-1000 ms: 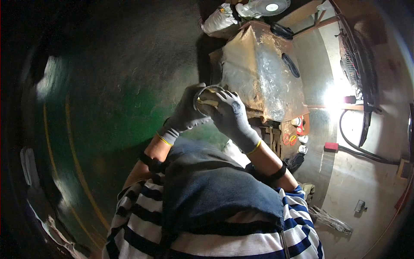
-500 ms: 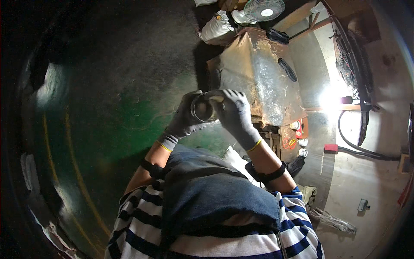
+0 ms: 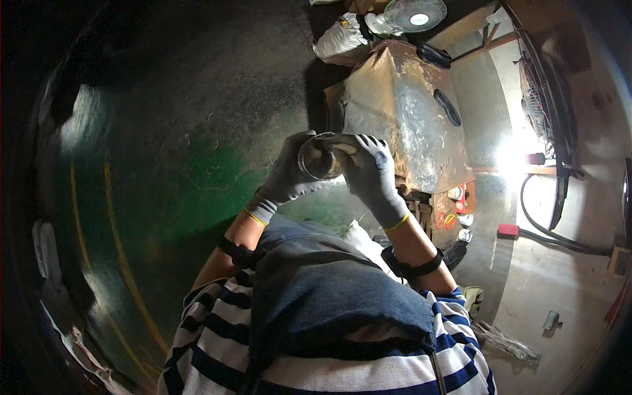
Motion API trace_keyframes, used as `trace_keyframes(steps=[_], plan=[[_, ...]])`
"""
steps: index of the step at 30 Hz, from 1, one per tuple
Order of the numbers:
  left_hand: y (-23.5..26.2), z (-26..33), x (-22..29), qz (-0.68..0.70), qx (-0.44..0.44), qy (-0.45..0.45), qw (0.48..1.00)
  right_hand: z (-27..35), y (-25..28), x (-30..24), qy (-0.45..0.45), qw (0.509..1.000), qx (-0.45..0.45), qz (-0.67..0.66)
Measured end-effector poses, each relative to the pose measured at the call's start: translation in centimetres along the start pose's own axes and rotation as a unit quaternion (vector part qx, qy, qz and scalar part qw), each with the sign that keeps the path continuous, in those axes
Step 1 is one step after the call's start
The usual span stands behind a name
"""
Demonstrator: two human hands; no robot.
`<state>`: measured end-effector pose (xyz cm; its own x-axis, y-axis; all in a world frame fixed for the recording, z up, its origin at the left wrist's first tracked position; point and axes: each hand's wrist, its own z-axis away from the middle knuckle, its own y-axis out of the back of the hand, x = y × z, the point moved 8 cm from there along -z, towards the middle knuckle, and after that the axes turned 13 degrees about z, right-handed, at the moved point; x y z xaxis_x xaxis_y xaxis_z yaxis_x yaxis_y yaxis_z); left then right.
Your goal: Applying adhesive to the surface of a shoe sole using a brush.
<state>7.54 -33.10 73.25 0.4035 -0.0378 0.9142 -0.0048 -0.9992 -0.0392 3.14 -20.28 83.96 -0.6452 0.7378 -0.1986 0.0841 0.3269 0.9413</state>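
Observation:
In front of my waist, both hands wear grey knit gloves with yellow cuff edges. My left hand (image 3: 288,172) wraps round the side of a round, cup-like container (image 3: 318,162) with a clear or shiny rim, tilted so its mouth faces up toward me. At its right edge my right hand (image 3: 374,172) is closed, fingers bent over the rim. A short pale piece (image 3: 345,149) shows between its thumb and fingers; I cannot make out what it is. The container's contents are too dark to tell.
To the right ahead stands a worn, sheet-covered workbench (image 3: 421,131) with a black oval ring (image 3: 447,107) on it. Beyond are a white sack (image 3: 341,41) and a fan (image 3: 416,14). A bright lamp (image 3: 517,158) glares on the right. Orange-handled scissors (image 3: 445,220) lie by the bench's near end.
The bench and surroundings have shifted slightly right in view, and my hands with them. Both hands keep their hold at the container, with the right fingers still over its rim.

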Motion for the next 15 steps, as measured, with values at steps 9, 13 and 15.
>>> trace_keyframes(steps=[9,13,15], plan=[[-0.9,-0.9,0.5,-0.070,-0.031,-0.062,0.995,0.5,-0.9,-0.8,-0.015,0.995,-0.007,-0.097],[-0.9,-1.1,0.2,-0.040,-0.010,-0.044,0.998,-0.3,0.9,0.5,-0.051,0.999,0.008,-0.011],[-0.4,-0.7,-1.1,0.020,0.012,0.002,1.000,1.0,1.0,1.1,-0.040,0.999,0.012,0.011]])
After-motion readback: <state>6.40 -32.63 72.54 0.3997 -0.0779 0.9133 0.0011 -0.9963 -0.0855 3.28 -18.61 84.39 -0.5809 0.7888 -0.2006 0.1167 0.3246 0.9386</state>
